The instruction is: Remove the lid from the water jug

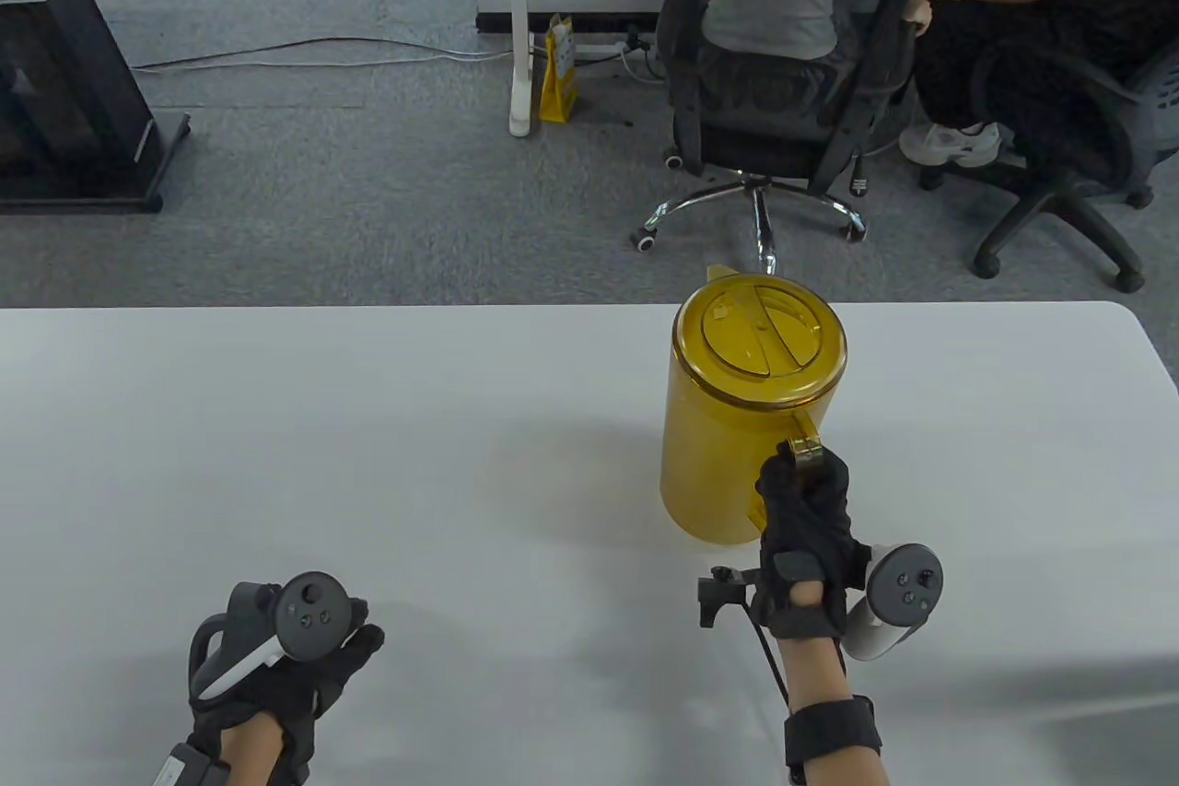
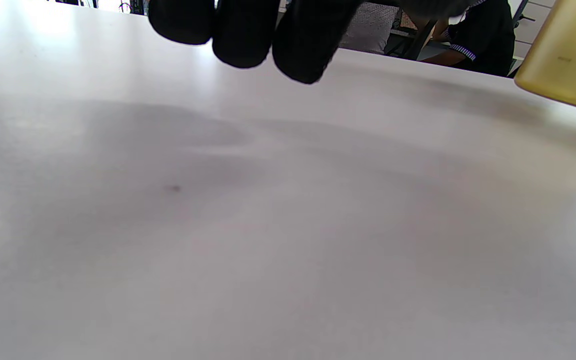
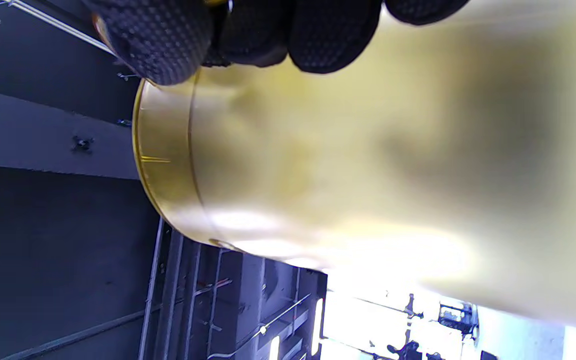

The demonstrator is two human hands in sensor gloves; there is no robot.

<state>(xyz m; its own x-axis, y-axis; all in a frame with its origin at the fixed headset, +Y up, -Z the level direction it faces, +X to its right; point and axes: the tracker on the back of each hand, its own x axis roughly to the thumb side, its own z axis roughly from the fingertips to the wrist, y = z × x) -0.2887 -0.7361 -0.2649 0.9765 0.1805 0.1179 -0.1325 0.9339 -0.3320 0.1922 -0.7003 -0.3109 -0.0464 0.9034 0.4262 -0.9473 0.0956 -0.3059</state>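
Observation:
A translucent yellow water jug [image 1: 728, 445] stands upright on the white table [image 1: 368, 454], right of centre, with its round yellow lid [image 1: 761, 334] seated on top and the spout pointing away. My right hand [image 1: 803, 500] grips the jug's handle [image 1: 803, 445] on the near side; in the right wrist view the jug's wall [image 3: 368, 165] fills the frame on its side under the curled fingers [image 3: 158, 40]. My left hand [image 1: 313, 648] rests low at the near left, far from the jug, holding nothing. Its fingertips [image 2: 248, 35] hang over bare table in the left wrist view, with the jug's edge [image 2: 568, 65] at right.
Beyond the table's far edge, two people sit on black office chairs [image 1: 783, 104] on grey carpet. A black cabinet [image 1: 64, 86] stands at the far left and a yellow bag [image 1: 558, 72] leans by a white desk leg.

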